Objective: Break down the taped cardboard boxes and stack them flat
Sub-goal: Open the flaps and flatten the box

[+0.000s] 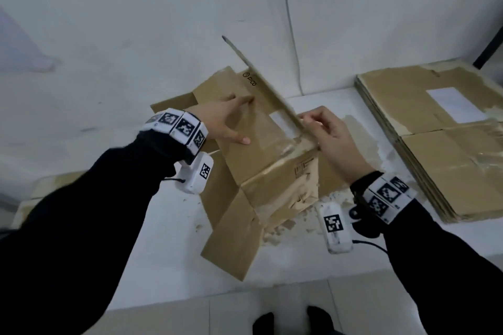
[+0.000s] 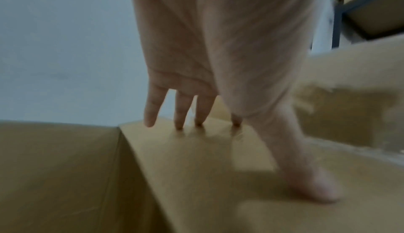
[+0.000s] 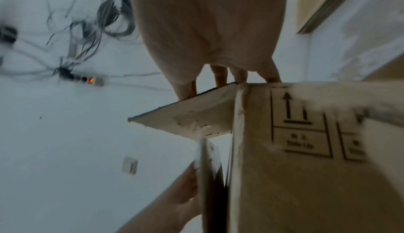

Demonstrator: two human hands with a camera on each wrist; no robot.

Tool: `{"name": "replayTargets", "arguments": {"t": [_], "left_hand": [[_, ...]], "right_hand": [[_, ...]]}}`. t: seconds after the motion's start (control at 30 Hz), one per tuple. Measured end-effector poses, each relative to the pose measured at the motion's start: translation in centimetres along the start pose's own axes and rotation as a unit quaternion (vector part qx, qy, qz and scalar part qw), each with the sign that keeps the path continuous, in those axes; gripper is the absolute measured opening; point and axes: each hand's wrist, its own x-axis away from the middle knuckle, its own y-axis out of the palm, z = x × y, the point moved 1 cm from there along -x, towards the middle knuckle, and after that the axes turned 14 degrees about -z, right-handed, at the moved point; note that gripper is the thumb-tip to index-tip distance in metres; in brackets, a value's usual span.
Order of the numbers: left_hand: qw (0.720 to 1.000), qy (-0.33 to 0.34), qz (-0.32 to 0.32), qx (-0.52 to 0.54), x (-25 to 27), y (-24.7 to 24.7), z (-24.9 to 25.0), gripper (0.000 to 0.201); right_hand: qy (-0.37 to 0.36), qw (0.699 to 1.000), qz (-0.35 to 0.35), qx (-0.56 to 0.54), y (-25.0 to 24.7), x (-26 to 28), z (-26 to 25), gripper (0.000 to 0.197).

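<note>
- Left hand (image 1: 226, 119): fingers straight and spread, pressing flat on the top panel of the cardboard box (image 1: 261, 171).
- Right hand (image 1: 330, 134): pinches the box's raised flap (image 1: 261, 79), standing on edge.
- Box: mid-tabletop (image 1: 168, 266), partly collapsed, tape torn.
- Stack of flattened boxes (image 1: 446, 149): right tabletop edge.

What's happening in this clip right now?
A person is breaking down a cardboard box on a white table. The left hand presses flat on its top panel while the right hand pinches a raised flap. A stack of flattened boxes lies to the right.
</note>
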Motion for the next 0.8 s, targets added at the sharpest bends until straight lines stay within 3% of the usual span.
{"name": "replayTargets", "arguments": {"t": [0.03, 0.1, 0.17, 0.23, 0.27, 0.33, 0.43, 0.53, 0.6, 0.67, 0.73, 0.8], "left_hand": [[0.999, -0.025, 0.021, -0.006, 1.1, -0.2, 0.1, 0.093], [0.990, -0.097, 0.099, -0.007, 3.8, -0.4, 0.1, 0.060], [0.961, -0.135, 0.239, 0.024, 6.6, 0.1, 0.9, 0.035], [0.923, -0.079, 0.375, 0.041, 8.7, 1.6, 4.2, 0.032], [0.908, -0.034, 0.413, 0.053, 9.1, 2.4, 6.4, 0.034], [0.913, 0.013, 0.401, 0.080, 8.2, 4.4, 10.4, 0.036], [0.955, -0.082, 0.275, 0.071, 4.5, 7.7, 12.2, 0.044], [0.951, -0.155, 0.262, 0.057, 3.2, 10.1, 11.2, 0.057], [0.944, -0.170, 0.277, 0.062, 3.2, 10.9, 10.7, 0.065], [0.946, -0.197, 0.252, 0.049, 3.1, 11.3, 10.6, 0.082], [0.950, -0.220, 0.219, 0.017, 2.7, 11.3, 10.9, 0.097], [0.958, -0.210, 0.197, -0.004, 2.3, 11.2, 11.1, 0.096]], "right_hand": [[0.012, 0.999, -0.032, 0.017, -0.3, -0.5, 0.2, 0.016], [0.073, 0.993, -0.093, 0.027, -0.9, -1.1, 0.7, 0.039], [0.117, 0.982, -0.141, 0.041, -1.0, -1.3, 0.9, 0.063], [0.134, 0.971, -0.192, 0.042, -0.2, -1.5, 0.6, 0.080], [0.142, 0.965, -0.219, 0.037, 0.4, -1.7, 0.5, 0.082], [0.135, 0.957, -0.254, 0.042, 1.6, -2.3, 0.7, 0.082], [0.087, 0.959, -0.261, 0.072, 2.8, -2.8, 1.6, 0.076], [0.058, 0.975, -0.185, 0.105, 0.6, -2.1, 2.3, 0.064], [0.018, 0.977, -0.130, 0.166, -2.1, -1.3, 2.9, 0.035], [0.004, 0.968, -0.166, 0.190, -4.4, 0.3, 3.0, 0.012], [0.007, 0.957, -0.214, 0.196, -5.7, 2.9, 2.5, 0.014], [0.013, 0.948, -0.251, 0.194, -6.2, 6.0, 1.9, 0.014]]}}
